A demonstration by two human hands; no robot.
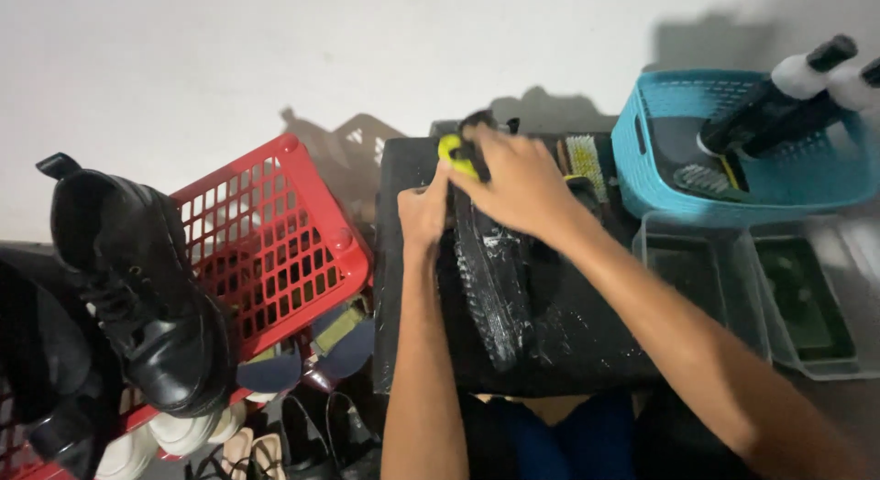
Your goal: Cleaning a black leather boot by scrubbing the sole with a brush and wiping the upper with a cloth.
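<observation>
A black shoe (495, 278) lies sole-up on a black mat (587, 333) in front of me, its tread wet and streaked white. My left hand (423, 209) grips the shoe's side near its far end. Over that far end my right hand (518, 182) is closed around a yellow-green and black brush (456, 153). The brush's bristles are hidden under my fingers.
A red basket (275, 232) at left holds several shoes, with a black boot (147, 297) on its edge. A teal basket (733, 182) at right holds brushes and bottles. Two clear trays (807, 297) sit below it. A pale bristle brush (587, 164) lies behind the shoe.
</observation>
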